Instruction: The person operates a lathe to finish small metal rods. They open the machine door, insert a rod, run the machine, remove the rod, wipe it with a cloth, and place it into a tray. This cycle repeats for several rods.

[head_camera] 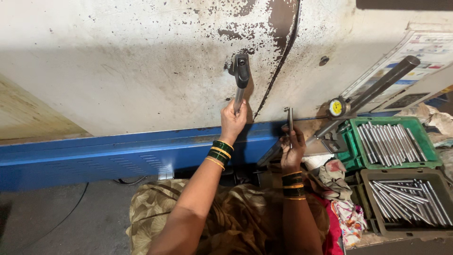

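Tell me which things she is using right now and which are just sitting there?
In use:
- left hand gripping the lever handle
- right hand holding a metal rod

Lying about:
- green crate of rods
- grey crate of rods
- dial gauge
- patterned rags

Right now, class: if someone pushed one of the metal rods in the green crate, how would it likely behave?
The rods look like straight polished steel, so probably stiff and heavy for their size. Being round and smooth, one would likely roll or slide against its neighbours, though the green crate walls should contain it. Their shine suggests they may be slippery.
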